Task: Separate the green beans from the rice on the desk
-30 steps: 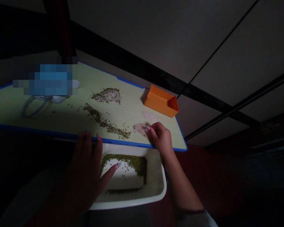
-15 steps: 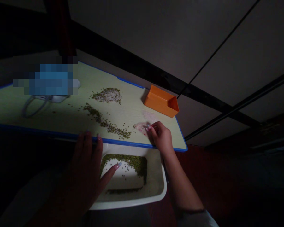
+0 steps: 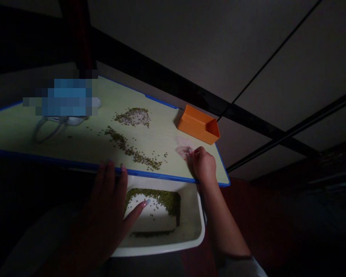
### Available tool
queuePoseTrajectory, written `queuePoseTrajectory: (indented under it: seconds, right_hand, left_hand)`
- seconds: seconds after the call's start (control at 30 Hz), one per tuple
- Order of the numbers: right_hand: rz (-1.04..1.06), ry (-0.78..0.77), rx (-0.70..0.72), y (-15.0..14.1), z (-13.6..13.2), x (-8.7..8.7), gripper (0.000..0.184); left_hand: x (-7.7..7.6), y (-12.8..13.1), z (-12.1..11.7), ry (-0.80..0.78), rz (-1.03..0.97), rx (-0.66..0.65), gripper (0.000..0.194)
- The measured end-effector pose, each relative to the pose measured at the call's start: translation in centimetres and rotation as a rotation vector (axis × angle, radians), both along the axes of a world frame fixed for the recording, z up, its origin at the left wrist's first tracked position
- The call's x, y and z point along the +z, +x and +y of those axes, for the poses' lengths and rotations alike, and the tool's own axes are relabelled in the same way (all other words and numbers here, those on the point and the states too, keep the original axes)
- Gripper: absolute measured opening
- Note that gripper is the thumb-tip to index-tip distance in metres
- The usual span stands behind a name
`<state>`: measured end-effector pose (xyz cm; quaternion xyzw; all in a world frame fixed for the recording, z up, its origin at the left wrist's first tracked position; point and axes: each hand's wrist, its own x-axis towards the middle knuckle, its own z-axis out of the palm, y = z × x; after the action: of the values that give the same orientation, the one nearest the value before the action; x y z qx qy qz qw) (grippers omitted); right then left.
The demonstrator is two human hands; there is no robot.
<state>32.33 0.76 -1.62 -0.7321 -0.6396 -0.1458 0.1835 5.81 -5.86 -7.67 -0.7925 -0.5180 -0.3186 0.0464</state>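
Observation:
My right hand (image 3: pixel 205 165) is closed in a pinch over the right part of the table, its fingertips at a pale pinkish patch (image 3: pixel 182 141) with small red marks. I cannot tell whether the patch is grains or thin film, nor what the fingers hold. My left hand (image 3: pixel 111 202) lies with spread fingers at the table's blue edge, its thumb stretched over a white basin (image 3: pixel 202 227). Green beans (image 3: pixel 168 200) line the bottom of that basin. On the table are a strip of green beans (image 3: pixel 135 154) and a mixed heap of beans and pale grains (image 3: pixel 134 116).
An orange open box (image 3: pixel 197 125) stands at the table's far right corner. At the left is a blurred-out blue thing (image 3: pixel 67 98) with a grey cord loop (image 3: pixel 40 130). Cabinet panels (image 3: pixel 190 46) rise behind the pale table (image 3: pixel 158 115).
My right hand has slid right, away from the bean strip, and the near part of the pinkish patch has shifted right with it. My left hand stays in place.

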Motion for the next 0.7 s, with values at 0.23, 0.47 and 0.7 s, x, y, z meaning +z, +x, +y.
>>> queuePoseTrajectory:
  seconds: [0.23, 0.47, 0.7]
  right_hand:
    - [-0.195, -0.079, -0.055, 1.1, 1.5, 0.9, 0.027]
    - [-0.274, -0.166, -0.107, 0.3, 1.8, 1.7, 0.03]
    - [-0.303, -0.262, 0.039, -2.1, 3.0, 2.5, 0.025]
  left_hand:
    - [-0.3, -0.1, 0.0, -0.004, 0.008, 0.003, 0.086]
    - [0.1, 0.0, -0.2, -0.02, 0.001, 0.006, 0.084]
    - [0.1, 0.1, -0.2, -0.026, 0.004, 0.003, 0.085]
